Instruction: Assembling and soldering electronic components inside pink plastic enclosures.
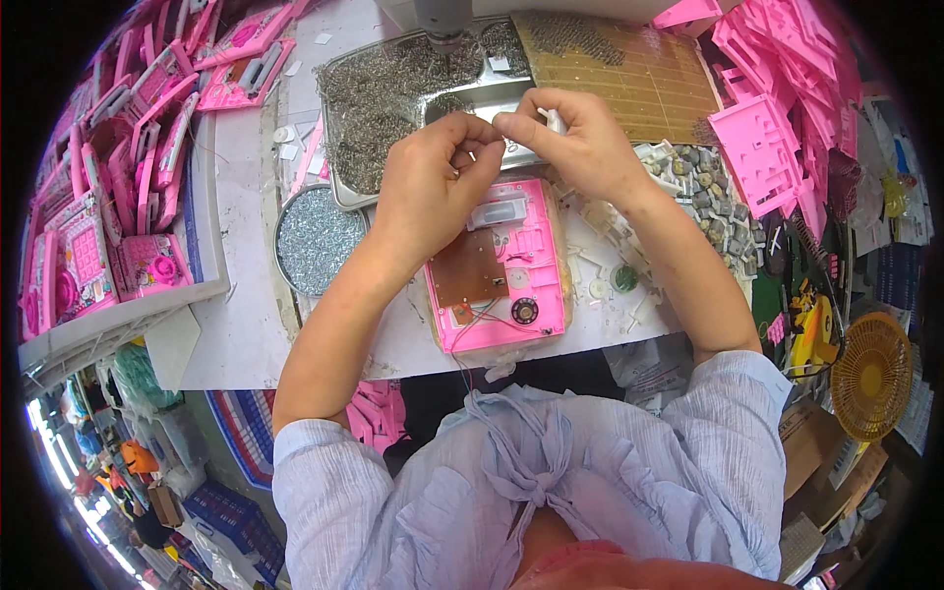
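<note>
My left hand (438,177) and my right hand (580,143) meet over the near edge of a metal tray (344,197), their fingertips pinched close together. A small white plastic piece (553,120) shows in my right hand's fingers. Whatever my left fingers pinch is too small and hidden to name. Below my hands, a pink plastic housing half (546,226) lies with its inside up. It carries a brown circuit board (467,265), a clear-and-grey window piece (499,212), a round black speaker (524,311) and thin wires. Many small metal springs (369,103) fill the tray's left part.
A round tin of small screws (320,241) stands left of the housing. White and grey plastic parts (693,187) pile up on the right. Pink housings heap in a left bin (211,285) and at the far right (767,147). A machine head (445,20) overhangs the tray.
</note>
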Tool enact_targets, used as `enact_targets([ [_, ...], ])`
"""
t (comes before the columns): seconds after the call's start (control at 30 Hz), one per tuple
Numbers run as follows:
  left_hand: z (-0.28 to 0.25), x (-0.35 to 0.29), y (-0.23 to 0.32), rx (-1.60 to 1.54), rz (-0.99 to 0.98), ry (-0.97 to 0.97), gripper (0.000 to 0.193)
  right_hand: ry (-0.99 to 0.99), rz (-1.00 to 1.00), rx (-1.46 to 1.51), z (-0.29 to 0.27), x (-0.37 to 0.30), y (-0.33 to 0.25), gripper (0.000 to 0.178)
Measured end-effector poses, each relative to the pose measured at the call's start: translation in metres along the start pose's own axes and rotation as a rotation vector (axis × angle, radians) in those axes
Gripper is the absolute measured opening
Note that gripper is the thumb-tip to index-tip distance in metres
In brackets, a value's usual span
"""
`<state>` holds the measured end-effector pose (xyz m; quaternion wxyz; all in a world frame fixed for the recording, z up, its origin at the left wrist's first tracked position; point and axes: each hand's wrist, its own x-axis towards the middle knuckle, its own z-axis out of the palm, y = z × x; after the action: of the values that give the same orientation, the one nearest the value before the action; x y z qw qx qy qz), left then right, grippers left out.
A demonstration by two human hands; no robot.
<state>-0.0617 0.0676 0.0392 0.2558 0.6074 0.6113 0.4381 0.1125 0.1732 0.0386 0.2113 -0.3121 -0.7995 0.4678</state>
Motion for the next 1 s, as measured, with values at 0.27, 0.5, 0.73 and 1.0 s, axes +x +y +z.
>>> enact_targets([
  [0.27,-0.008,-0.003,0.0,-0.077,-0.006,-0.123,0.018,-0.263,-0.029,0.247,-0.012,0.012,0.005,0.029],
  [0.5,-0.005,-0.004,0.005,-0.731,-0.395,-0.308,0.026,-0.417,0.051,0.514,-0.012,0.002,0.003,0.023],
  [0.73,-0.013,-0.005,-0.013,-1.271,-0.743,-0.509,0.042,-0.037,-0.539,0.058,-0.002,-0.005,0.006,0.009],
  [1.0,-0.012,-0.013,0.007,-0.974,-0.582,-0.291,0.043,-0.049,-0.073,0.191,-0.004,-0.019,-0.009,0.021],
])
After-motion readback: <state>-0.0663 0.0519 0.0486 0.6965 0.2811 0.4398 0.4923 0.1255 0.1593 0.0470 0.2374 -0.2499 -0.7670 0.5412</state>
